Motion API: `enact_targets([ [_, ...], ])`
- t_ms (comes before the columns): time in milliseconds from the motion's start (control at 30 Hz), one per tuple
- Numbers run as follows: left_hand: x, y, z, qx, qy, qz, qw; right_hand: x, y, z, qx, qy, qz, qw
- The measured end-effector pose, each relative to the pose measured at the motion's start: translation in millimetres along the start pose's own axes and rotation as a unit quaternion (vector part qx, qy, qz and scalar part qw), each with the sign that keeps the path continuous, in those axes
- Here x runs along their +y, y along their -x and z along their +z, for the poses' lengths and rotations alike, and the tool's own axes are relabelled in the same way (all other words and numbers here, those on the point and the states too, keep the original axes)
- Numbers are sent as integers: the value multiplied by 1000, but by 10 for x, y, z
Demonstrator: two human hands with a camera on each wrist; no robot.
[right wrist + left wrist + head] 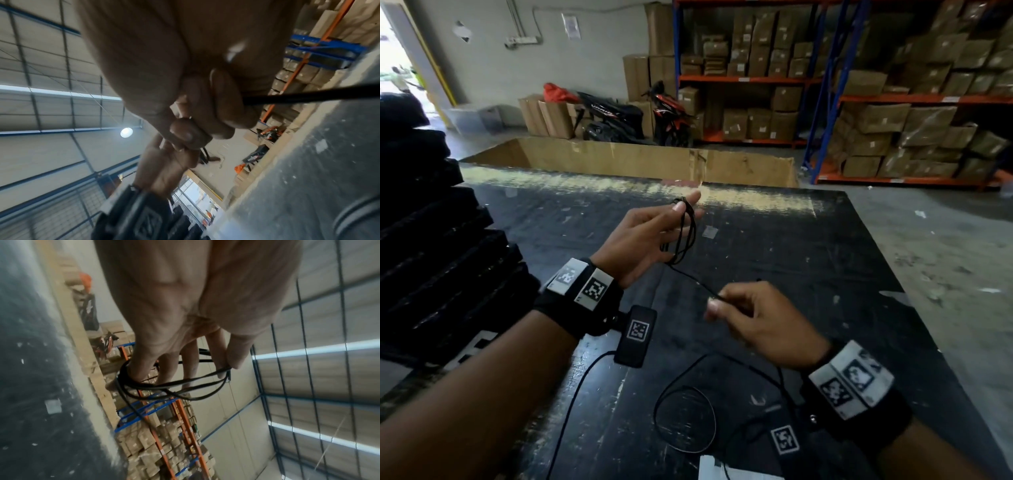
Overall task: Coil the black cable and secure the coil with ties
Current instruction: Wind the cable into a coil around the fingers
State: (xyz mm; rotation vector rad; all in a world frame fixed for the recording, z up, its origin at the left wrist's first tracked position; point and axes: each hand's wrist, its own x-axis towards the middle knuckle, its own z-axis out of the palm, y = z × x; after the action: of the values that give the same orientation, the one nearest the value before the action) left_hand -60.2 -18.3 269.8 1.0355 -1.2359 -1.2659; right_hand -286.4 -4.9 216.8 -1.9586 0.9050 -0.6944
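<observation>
My left hand [685, 205] is raised over the black table [808, 260], palm up. Several loops of the thin black cable [683, 236] hang round its fingers, and the thumb pins them against the index finger. In the left wrist view the coil [164, 387] wraps the fingers [168, 365]. From the coil one strand runs down to my right hand [717, 301], which pinches it between thumb and curled fingers. The right wrist view shows the cable [308, 97] passing through that grip. The slack cable [685, 423] lies in a loose loop on the table near me.
A tall stack of black pads [434, 233] stands at the table's left side. An open cardboard box [619, 159] lies past the far edge. Shelves of cartons [893, 109] and parked motorbikes [671, 113] fill the background. A white sheet [709, 467] sits at the near edge.
</observation>
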Motion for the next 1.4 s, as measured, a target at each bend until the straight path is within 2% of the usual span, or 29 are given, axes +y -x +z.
enact_targets([
  [100, -88, 47, -44, -16, -45, -18, 999, -258, -3, -306, 27, 33, -34, 999],
  [233, -192, 150, -87, -41, -54, -43, 997, -574, -88, -626, 59, 91, -93, 990],
  [333, -264, 238, 1, -97, -66, -68, 991, -591, -217, -723, 91, 109, -112, 983],
  [400, -271, 281, 49, -142, -26, -75, 987, -554, -363, -744, 113, 113, -127, 979],
  [533, -211, 362, 97, -220, 92, -95, 966, -383, -511, -719, 87, 5, -131, 988],
  [633, -98, 408, 129, -267, 152, -78, 948, -223, -499, -594, 51, -97, -108, 988],
  [700, -20, 399, 132, -264, 190, -57, 944, -78, -502, -452, 27, -136, -91, 986],
  [767, 70, 378, 135, -245, 215, -26, 945, 73, -478, -246, 12, -128, -69, 989],
  [900, 217, 275, 139, -163, 196, 14, 967, 213, -338, 93, -10, -117, -19, 993],
  [1033, 207, 183, 43, -67, 172, 30, 982, 173, -209, 201, -32, -14, -29, 999],
  [1133, 173, 151, -58, -16, 98, 30, 995, 72, -90, 137, -29, 63, -28, 997],
  [1267, 88, 185, -125, -14, 4, 6, 1000, -267, 25, -126, 10, 133, -50, 990],
  [1400, 43, 246, -89, -62, -83, -18, 994, -602, 16, -447, 28, 229, -74, 970],
])
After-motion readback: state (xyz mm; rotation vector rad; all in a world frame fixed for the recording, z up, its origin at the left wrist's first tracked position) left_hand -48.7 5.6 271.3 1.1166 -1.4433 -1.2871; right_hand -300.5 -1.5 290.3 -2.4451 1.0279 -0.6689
